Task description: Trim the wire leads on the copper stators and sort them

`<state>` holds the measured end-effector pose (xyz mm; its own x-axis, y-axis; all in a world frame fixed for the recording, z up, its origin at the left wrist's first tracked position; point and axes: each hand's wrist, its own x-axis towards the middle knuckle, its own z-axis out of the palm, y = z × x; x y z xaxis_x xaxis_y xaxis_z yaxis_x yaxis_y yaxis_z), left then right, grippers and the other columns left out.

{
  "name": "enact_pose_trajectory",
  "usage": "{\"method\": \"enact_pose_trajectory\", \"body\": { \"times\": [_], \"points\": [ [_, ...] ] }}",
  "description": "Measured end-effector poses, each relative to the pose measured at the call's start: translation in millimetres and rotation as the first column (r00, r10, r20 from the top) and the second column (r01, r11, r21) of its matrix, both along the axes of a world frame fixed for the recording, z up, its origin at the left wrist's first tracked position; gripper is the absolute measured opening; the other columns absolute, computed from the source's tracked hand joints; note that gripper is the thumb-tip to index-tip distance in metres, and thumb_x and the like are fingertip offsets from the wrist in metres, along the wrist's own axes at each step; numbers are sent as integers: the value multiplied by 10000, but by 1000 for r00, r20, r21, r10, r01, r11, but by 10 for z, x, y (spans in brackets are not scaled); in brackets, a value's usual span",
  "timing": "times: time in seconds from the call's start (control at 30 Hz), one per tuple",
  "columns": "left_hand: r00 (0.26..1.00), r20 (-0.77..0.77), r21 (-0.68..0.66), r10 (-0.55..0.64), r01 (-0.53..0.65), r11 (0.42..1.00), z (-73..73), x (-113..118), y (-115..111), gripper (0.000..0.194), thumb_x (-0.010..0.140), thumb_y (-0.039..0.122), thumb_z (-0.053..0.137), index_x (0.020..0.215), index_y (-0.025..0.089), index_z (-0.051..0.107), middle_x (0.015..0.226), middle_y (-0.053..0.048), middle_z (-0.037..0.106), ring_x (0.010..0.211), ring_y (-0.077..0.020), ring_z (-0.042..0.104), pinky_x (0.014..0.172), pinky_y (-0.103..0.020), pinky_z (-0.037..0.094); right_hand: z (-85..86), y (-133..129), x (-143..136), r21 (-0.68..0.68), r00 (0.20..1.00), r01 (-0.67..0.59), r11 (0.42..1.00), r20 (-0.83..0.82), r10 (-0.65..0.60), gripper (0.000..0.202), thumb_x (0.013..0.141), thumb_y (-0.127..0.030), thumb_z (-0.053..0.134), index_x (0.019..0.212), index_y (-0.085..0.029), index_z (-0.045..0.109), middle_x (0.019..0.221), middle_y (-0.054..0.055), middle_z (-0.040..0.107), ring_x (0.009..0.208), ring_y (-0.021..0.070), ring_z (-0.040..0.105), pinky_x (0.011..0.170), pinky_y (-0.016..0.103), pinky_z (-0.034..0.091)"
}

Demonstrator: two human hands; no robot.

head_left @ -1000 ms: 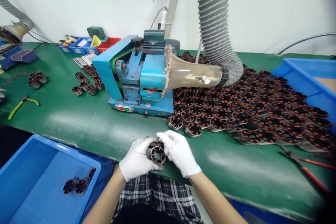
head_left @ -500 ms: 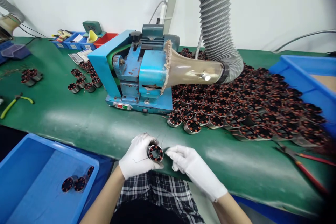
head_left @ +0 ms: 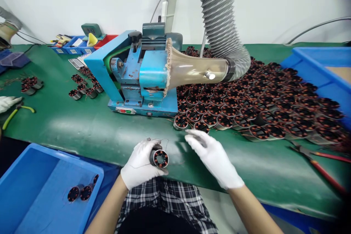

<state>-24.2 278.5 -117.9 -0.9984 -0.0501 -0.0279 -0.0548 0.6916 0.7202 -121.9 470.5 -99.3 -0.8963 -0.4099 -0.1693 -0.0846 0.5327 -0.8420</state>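
Note:
My left hand [head_left: 141,164], in a white glove, is closed around a motor stator [head_left: 160,158], a metal ring with copper windings and a black inside. Its round end faces up toward me, and thin wires stick out above it. My right hand [head_left: 212,153], gloved too with darkened fingertips, is open, with thumb and fingers apart. It hovers over the green table just in front of the nearest stator [head_left: 201,127] of a large group. Whether it touches that stator I cannot tell.
A blue belt machine [head_left: 131,76] with a grey hose [head_left: 222,18] stands ahead. Red-handled pliers [head_left: 315,164] lie right. A blue tray [head_left: 35,150] at lower left holds a few stators. Another person's gloved hand [head_left: 9,103] is beside green-handled pliers [head_left: 16,115].
My right hand has moved from beside the held stator up and right toward the group, its fingers opening. The other person's gloved hand has come in at the left. The view has shifted slightly.

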Motion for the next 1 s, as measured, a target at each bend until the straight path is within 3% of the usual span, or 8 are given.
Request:
{"method": "enact_pose_trajectory", "body": {
  "times": [0.17,0.43,0.53,0.63,0.73,0.83,0.9,1.0],
  "points": [
    [984,-134,-114,-121,106,988,-46,4,-23,669,495,386,794,1084,211,532,1171,-87,567,1144,-292,465,1010,-463,319,-40,-22,385,266,799,-387,883,-381,465,433,830,-286,543,1236,-164,457,1122,122,566,1031,252,506,893,419,400],
    [999,50,233,-20,7,973,118,149,37,569,578,248,775,1090,214,528,1171,-75,557,1124,-257,483,972,-399,370,11,-99,399,379,589,-421,824,-576,566,295,829,-31,318,899,-132,585,670,59,527,614,182,447,591,310,367],
    [999,46,519,-13,-13,855,233,227,58,493,670,234,706,1119,222,504,1172,-79,549,1086,-233,523,953,-375,397,194,-55,380,233,666,-476,848,-535,520,276,846,-52,309,796,-156,560,672,41,525,627,167,446,611,289,364],
    [988,-105,684,-110,153,713,423,265,48,359,735,278,642,1078,228,547,1185,-88,541,1090,-247,530,916,-366,434,358,-21,361,66,772,-540,839,-360,525,255,908,-150,319,751,-180,518,690,5,538,645,137,463,643,253,374],
    [954,-258,505,-151,266,821,621,294,58,115,787,246,590,899,244,619,1092,-55,585,1045,-226,554,890,-338,455,503,6,334,35,783,-591,806,-211,584,261,923,-209,343,717,-192,501,658,-29,513,619,118,448,617,230,358],
    [915,-394,132,-83,146,980,692,340,105,337,756,170,622,1070,266,546,1166,-79,512,1081,-225,517,899,-345,457,620,26,315,12,814,-569,822,-131,566,272,923,-230,351,688,-189,480,636,-39,488,595,109,434,584,216,348],
    [901,-428,-64,-71,48,997,667,365,141,525,731,154,641,1206,259,442,1229,-112,424,1134,-239,463,903,-357,456,657,30,324,2,837,-541,841,-104,538,275,922,-242,354,676,-188,464,626,-40,484,575,106,428,560,211,345],
    [911,-405,-90,-77,44,995,606,376,205,471,760,87,565,1177,259,432,1193,-94,423,1137,-211,446,913,-349,442,640,14,393,143,833,-496,857,-199,515,254,910,-211,341,688,-188,464,641,-16,498,581,128,433,572,242,340]
  ]
}}
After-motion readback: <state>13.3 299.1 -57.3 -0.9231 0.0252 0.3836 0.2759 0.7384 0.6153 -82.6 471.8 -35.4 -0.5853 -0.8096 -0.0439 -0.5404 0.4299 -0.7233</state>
